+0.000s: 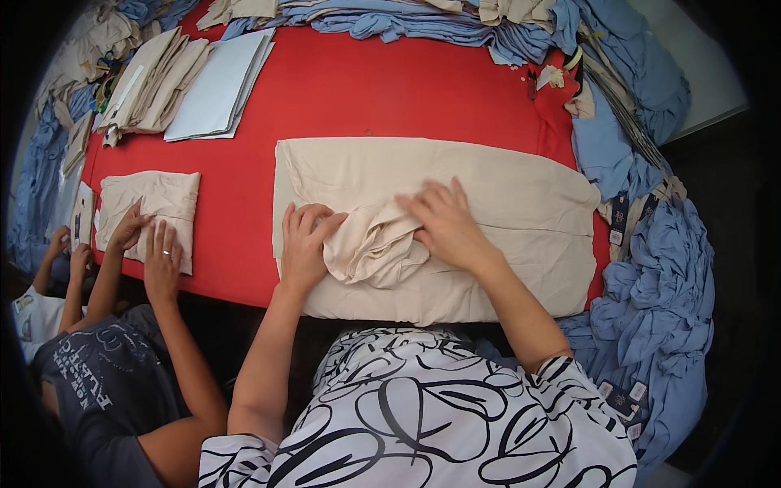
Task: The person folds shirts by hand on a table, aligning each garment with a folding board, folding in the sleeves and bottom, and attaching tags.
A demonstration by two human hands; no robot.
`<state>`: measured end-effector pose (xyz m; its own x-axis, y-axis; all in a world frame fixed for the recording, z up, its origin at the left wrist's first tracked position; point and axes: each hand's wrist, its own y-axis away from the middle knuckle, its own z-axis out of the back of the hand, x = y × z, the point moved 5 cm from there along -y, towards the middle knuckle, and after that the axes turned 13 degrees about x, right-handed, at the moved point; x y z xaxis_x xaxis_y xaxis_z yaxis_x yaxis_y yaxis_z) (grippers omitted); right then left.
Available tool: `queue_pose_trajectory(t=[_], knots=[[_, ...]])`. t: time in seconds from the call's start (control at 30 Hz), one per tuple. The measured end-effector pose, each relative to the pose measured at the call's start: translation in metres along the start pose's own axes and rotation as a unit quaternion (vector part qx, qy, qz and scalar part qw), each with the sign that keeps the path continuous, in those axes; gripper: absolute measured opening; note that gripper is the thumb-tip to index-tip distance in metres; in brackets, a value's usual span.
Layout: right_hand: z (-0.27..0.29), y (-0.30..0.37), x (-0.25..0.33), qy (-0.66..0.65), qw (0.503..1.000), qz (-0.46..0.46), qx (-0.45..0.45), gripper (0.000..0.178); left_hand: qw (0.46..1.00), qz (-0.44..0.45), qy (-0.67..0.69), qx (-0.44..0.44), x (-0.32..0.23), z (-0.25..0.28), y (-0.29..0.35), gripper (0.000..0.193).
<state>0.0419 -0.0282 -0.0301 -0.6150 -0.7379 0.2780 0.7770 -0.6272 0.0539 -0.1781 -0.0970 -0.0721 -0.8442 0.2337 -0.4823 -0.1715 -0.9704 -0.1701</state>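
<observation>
A beige garment [521,191] is spread lengthwise across the red table in front of me. On its middle sits a crumpled bunch of the same beige cloth [378,248]; whether both are one piece I cannot tell. At the bunch's left side, my left hand [304,244] has its fingers bent and closed on the cloth. My right hand [449,228] is over the upper right of the bunch, fingers apart, the fingertips slightly blurred by motion.
To my left, a co-worker's hands [154,252] press on a folded beige garment [177,191]. Another person's hands lie farther left. White sheets [220,85] and folded beige garments [150,81] are stacked at the far left. Blue garments [659,285] heap along the right edge.
</observation>
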Motion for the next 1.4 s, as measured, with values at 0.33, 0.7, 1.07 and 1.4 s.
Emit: queue_pose_trajectory(t=[0.33, 0.7, 1.07, 1.4], knots=[[0.074, 0.078, 0.039, -0.387, 0.901, 0.002, 0.194, 0.021, 0.999, 0.044, 0.010, 0.026, 0.007, -0.001, 0.000, 0.054], [0.019, 0.050, -0.147, -0.377, 0.889, -0.229, -0.121, 0.029, 0.996, 0.061, 0.008, 0.064, -0.004, 0.005, -0.015, 0.081], [-0.055, 0.072, 0.103, -0.112, 0.962, 0.226, 0.106, 0.025, 0.986, 0.054, 0.008, 0.157, 0.017, 0.005, -0.014, 0.044], [0.025, -0.076, -0.018, -0.338, 0.941, -0.025, 0.003, 0.008, 0.823, 0.257, 0.323, 0.391, 0.052, 0.031, -0.048, 0.069]])
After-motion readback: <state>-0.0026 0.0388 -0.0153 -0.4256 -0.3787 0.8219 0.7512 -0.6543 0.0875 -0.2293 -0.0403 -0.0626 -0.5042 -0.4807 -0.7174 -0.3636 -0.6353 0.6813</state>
